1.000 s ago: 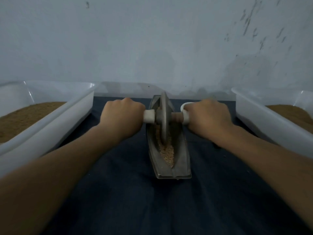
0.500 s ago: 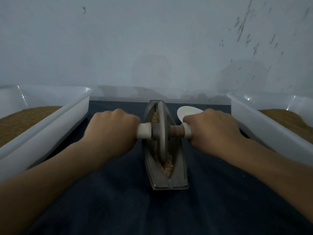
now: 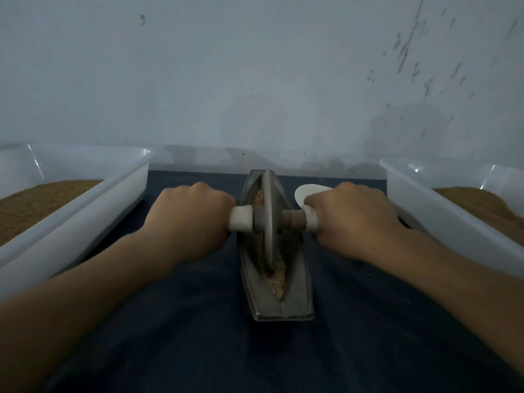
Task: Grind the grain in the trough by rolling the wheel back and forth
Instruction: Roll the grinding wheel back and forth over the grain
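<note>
grinding stroke in hand: left hand [image 3: 187, 219] at 9 o'clock and right hand [image 3: 354, 222] at 3 o'clock clamp the axle [image 3: 293, 219], wheel [image 3: 268, 222] midway in trough [image 3: 297, 296]; next move should roll toward grain [image 3: 276, 279] at 6 o'clock, pressing evenly.

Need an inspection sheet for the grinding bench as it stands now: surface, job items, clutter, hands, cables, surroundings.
Surface: dark blue cloth, a few pale specks on it.
Job's things: metal trough lies lengthwise on the cloth; wheel upright in it near mid-length; grain in the channel, most visible at the near end.
Clutter: white round object behind the right hand, partly hidden.
Grippers: left hand grips the left handle, right hand the right handle.
Cables: nothing seen.
Surroundings: left tub and right tub, white, each holding brown powder; scuffed wall behind.
</note>
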